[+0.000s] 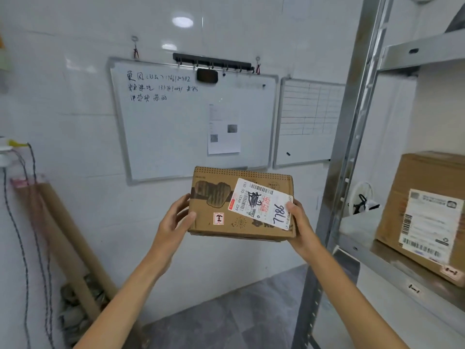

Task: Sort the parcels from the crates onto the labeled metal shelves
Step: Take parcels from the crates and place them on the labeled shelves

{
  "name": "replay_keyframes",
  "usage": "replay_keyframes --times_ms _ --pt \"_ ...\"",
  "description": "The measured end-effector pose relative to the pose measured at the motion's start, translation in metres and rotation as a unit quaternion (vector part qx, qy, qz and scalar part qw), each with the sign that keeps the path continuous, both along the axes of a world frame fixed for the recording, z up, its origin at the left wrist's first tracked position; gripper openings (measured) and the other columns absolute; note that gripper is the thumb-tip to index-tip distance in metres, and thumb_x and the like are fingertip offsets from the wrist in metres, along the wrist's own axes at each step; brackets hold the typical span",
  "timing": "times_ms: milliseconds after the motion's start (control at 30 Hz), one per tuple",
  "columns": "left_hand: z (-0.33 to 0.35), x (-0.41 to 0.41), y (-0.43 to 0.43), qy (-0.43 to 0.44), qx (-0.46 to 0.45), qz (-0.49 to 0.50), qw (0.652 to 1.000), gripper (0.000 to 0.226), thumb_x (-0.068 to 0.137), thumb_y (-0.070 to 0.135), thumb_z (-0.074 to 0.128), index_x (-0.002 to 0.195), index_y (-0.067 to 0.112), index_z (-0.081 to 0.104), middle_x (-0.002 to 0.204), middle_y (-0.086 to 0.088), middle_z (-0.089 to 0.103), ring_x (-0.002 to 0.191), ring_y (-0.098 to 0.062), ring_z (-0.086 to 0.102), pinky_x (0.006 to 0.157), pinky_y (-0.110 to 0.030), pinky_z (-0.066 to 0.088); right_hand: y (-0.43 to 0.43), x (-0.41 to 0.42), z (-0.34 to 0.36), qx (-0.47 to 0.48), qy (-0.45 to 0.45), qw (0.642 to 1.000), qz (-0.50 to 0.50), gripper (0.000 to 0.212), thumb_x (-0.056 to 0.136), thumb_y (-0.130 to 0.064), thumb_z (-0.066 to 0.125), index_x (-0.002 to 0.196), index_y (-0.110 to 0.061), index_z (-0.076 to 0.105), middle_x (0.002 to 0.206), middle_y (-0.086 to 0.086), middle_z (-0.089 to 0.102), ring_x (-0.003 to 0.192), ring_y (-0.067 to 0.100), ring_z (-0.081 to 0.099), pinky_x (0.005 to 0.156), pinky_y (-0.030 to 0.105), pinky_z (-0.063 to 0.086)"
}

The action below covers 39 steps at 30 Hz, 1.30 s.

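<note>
I hold a small brown cardboard parcel in the air in front of the white wall, at chest height. Its white shipping label faces me, with "7786" handwritten on it and a small red sticker below. My left hand grips the parcel's left side, thumb on the front face. My right hand grips its right edge, thumb on the label. The metal shelf unit stands just to the right of the parcel. A larger labeled cardboard box sits on its middle shelf.
A whiteboard with writing and a grid chart hang on the wall behind. Cardboard tubes and cords lean in the left corner. A white bag lies at the shelf's back. The grey floor lies below.
</note>
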<state>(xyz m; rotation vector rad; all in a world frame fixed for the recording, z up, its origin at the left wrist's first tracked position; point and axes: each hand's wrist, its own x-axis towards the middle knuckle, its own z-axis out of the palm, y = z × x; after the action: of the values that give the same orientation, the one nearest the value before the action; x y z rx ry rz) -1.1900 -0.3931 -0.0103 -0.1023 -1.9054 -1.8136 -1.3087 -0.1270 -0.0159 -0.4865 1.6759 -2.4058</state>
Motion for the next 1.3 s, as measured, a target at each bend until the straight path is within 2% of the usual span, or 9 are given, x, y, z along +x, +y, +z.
replay_keyframes --times_ms 200,333,433,533,667,833,933,1067,1300 --pt "-0.002 0.016 0.03 0.029 0.084 0.117 0.989 0.092 0.061 0.069 0.06 0.141 0.04 0.026 0.15 0.011 0.03 0.135 -0.01 0.034 0.107 -0.038 0.035 -0.009 0.012 0.004 -0.079 0.012 0.997 0.015 0.106 0.053 -0.062 0.081 0.14 -0.022 0.036 0.128 0.013 0.061 0.121 0.036 0.055 0.1 0.054 0.044" --pt "0.0 0.017 0.068 0.012 0.116 0.026 0.993 0.117 0.038 0.083 0.067 0.138 0.057 0.011 0.154 0.019 0.012 0.136 -0.007 0.028 0.111 -0.049 0.029 -0.032 0.034 0.011 -0.105 0.025 0.994 0.0 0.11 0.05 -0.063 0.082 0.14 -0.023 0.033 0.128 0.012 0.061 0.119 0.033 0.057 0.097 0.054 0.047" --pt "0.009 0.011 0.082 0.062 0.136 -0.024 0.989 0.107 0.053 0.064 0.076 0.137 0.06 0.011 0.146 0.026 0.03 0.121 0.002 0.048 0.108 -0.049 0.035 -0.045 0.057 0.008 -0.102 0.043 0.994 -0.014 0.111 0.045 -0.064 0.083 0.138 -0.031 0.033 0.124 0.006 0.064 0.113 0.023 0.063 0.092 0.048 0.052" --pt "0.01 0.008 0.074 0.071 0.172 -0.033 0.982 0.111 0.046 0.063 0.082 0.139 0.051 0.022 0.141 0.015 0.044 0.122 -0.011 0.053 0.1 -0.053 0.043 -0.045 0.074 0.002 -0.037 0.065 0.996 -0.037 0.115 0.043 -0.07 0.08 0.139 -0.046 0.024 0.134 0.0 0.054 0.118 0.014 0.058 0.102 0.044 0.046" --pt "0.0 0.006 0.061 0.051 0.179 -0.051 0.981 0.115 0.039 0.066 0.082 0.138 0.031 0.036 0.129 0.005 0.058 0.115 -0.019 0.057 0.089 -0.047 0.049 -0.021 0.083 0.011 0.047 0.119 0.983 -0.13 0.084 0.072 -0.072 0.059 0.143 -0.05 0.02 0.148 -0.016 0.03 0.134 0.001 0.031 0.109 0.026 0.03" --pt "-0.016 -0.001 0.064 0.005 0.145 -0.078 0.986 0.084 0.044 0.068 0.076 0.118 0.036 0.054 0.107 0.011 0.069 0.099 -0.013 0.065 0.08 -0.034 0.048 0.002 0.094 0.01 0.114 0.162 0.969 -0.149 0.024 0.095 -0.027 0.053 0.117 -0.021 0.06 0.115 -0.005 0.065 0.108 0.005 0.059 0.086 0.016 0.047" --pt "-0.026 -0.004 0.072 -0.018 0.143 -0.087 0.986 0.064 0.057 0.069 0.07 0.112 0.037 0.06 0.109 0.005 0.07 0.096 -0.014 0.066 0.074 -0.029 0.055 0.009 0.102 -0.005 0.128 0.151 0.966 -0.168 0.024 0.094 -0.022 0.057 0.118 -0.019 0.058 0.114 -0.005 0.064 0.109 0.005 0.058 0.091 0.02 0.048" --pt "-0.039 -0.01 0.084 -0.025 0.127 -0.033 0.991 0.025 0.093 0.034 0.048 0.111 0.024 0.062 0.097 0.006 0.071 0.091 -0.018 0.065 0.062 -0.017 0.055 0.022 0.115 -0.026 0.154 0.131 0.962 -0.184 0.031 0.092 -0.021 0.06 0.123 -0.023 0.056 0.121 -0.008 0.061 0.116 0.003 0.055 0.1 0.025 0.047" --pt "-0.038 -0.002 0.122 -0.003 0.063 -0.068 0.996 0.021 0.095 0.02 0.051 0.109 0.025 0.066 0.097 0.006 0.071 0.089 -0.014 0.063 0.084 -0.032 0.05 0.054 0.156 -0.03 0.177 0.127 0.94 -0.261 0.035 0.094 -0.01 0.055 0.127 -0.022 0.053 0.126 -0.009 0.059 0.119 0.001 0.053 0.098 0.019 0.046"
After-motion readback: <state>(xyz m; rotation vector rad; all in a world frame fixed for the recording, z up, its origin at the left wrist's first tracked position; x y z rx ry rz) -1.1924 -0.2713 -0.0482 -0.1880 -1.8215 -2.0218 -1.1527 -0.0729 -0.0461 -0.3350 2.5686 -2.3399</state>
